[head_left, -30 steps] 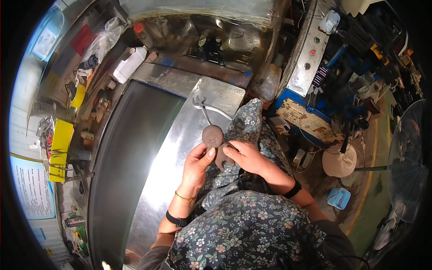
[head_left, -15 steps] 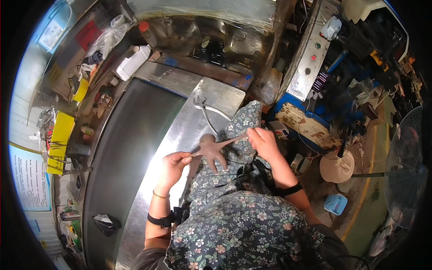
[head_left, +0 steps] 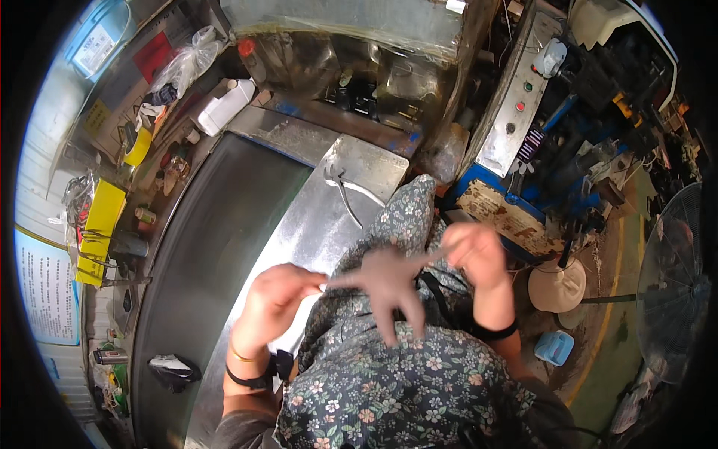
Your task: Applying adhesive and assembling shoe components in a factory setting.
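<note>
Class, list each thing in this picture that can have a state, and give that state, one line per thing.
grey glove: stretched between both hands, fingers hanging down
left hand: pinching one end of the glove
right hand: gripping the other end, blurred
pliers: lying untouched on the metal table
white bottle: lying on its side
floor fan: spinning or not, cannot tell

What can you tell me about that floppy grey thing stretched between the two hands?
The grey piece is a thin, limp sheet, rubbery or leathery by its look, with several finger-like lobes, rather like a flattened glove. The left hand pinches one tip and the right hand pinches another, so it is pulled taut between them. Two or three lobes hang down over the floral-print fabric on the person's front. It is held in the air beside the shiny metal worktop, not lying on it. Motion blur hides its finer surface detail.
</note>
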`<state>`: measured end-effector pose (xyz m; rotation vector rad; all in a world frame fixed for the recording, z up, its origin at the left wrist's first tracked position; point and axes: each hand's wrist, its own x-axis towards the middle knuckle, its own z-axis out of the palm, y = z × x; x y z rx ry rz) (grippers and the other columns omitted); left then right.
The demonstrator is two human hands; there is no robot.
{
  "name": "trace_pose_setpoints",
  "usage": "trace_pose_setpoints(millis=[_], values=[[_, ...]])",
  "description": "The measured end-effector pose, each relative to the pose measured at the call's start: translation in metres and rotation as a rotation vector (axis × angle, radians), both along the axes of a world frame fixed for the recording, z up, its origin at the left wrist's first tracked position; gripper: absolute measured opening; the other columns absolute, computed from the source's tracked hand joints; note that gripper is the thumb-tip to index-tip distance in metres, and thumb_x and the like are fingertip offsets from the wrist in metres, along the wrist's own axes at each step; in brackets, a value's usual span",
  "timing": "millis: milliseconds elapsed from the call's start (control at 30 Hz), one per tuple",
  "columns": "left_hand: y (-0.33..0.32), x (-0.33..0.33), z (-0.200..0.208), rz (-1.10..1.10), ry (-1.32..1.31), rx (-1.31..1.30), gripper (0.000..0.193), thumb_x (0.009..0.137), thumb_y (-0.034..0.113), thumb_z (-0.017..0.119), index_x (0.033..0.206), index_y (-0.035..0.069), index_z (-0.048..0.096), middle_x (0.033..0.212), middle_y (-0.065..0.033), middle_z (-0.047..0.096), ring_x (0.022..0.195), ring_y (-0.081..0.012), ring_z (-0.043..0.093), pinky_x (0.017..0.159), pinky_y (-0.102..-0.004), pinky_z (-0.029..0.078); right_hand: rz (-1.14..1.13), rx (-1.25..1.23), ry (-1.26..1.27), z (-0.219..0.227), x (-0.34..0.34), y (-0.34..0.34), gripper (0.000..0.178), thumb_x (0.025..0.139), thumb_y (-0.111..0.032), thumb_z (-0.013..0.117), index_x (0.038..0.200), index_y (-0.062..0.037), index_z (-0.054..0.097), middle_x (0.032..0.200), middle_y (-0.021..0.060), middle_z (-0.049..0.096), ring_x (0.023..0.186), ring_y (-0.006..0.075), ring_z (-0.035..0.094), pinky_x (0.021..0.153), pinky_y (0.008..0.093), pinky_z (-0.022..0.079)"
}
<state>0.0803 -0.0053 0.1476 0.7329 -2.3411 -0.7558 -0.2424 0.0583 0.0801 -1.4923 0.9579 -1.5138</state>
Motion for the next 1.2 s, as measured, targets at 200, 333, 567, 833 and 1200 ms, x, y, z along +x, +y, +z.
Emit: trace_pose_setpoints(millis=[200, 333, 567, 833, 1200], values=[[-0.052, 0.017, -0.040, 0.106, -0.161, -0.212, 0.010, 0.078, 0.004, 0.069, 0.088, 0.004, 0.070, 0.080, -0.0129, 0.069, 0.072, -0.0307, 0.066, 0.065, -0.0368, 0.052, -0.457, 0.402, 0.100, -0.013, -0.040, -0.026, 0.044, 0.100, -0.035, 0.051, 0.065, -0.0078, 0.050, 0.058, -0.0036, 0.046, 0.049, 0.0056, 0.041, 0.048, 0.0238, 0.034], [-0.018, 0.027, -0.025, 0.015, -0.148, -0.048, 0.010, 0.077, 0.006, 0.071, 0.087, 0.006, 0.071, 0.076, -0.0074, 0.068, 0.070, -0.0256, 0.065, 0.065, -0.0362, 0.051, -0.347, 0.482, 0.151, -0.023, -0.047, 0.022, 0.044, 0.098, -0.029, 0.053, 0.062, -0.0049, 0.052, 0.055, -0.0011, 0.050, 0.050, 0.0069, 0.045, 0.049, 0.0259, 0.037], [-0.029, -0.028, 0.052, -0.082, -0.005, -0.297, 0.017, 0.077, 0.005, 0.071, 0.093, 0.004, 0.069, 0.075, -0.0110, 0.067, 0.068, -0.0290, 0.064, 0.064, -0.0378, 0.052, -0.126, 0.339, -0.090, 0.073, -0.036, 0.007, 0.041, 0.099, -0.032, 0.053, 0.067, -0.0056, 0.050, 0.058, -0.0022, 0.046, 0.049, 0.0079, 0.042, 0.047, 0.0248, 0.035], [-0.085, -0.071, 0.083, 0.065, -0.026, -0.057, 0.013, 0.089, 0.011, 0.066, 0.097, 0.001, 0.069, 0.081, -0.0146, 0.068, 0.066, -0.0212, 0.065, 0.061, -0.0315, 0.052, -0.249, 0.216, -0.038, 0.088, -0.061, -0.047, 0.047, 0.101, -0.040, 0.048, 0.069, -0.0057, 0.054, 0.059, -0.0001, 0.050, 0.050, 0.0081, 0.046, 0.048, 0.0246, 0.036], [-0.077, -0.071, 0.074, -0.127, 0.164, 0.254, 0.013, 0.084, 0.010, 0.071, 0.095, 0.002, 0.071, 0.080, -0.0131, 0.069, 0.068, -0.0213, 0.067, 0.060, -0.0309, 0.054, -0.282, 0.207, -0.278, 0.077, -0.080, -0.008, 0.046, 0.101, -0.038, 0.049, 0.067, -0.0069, 0.051, 0.056, 0.0002, 0.046, 0.047, 0.0088, 0.040, 0.046, 0.0243, 0.031]])
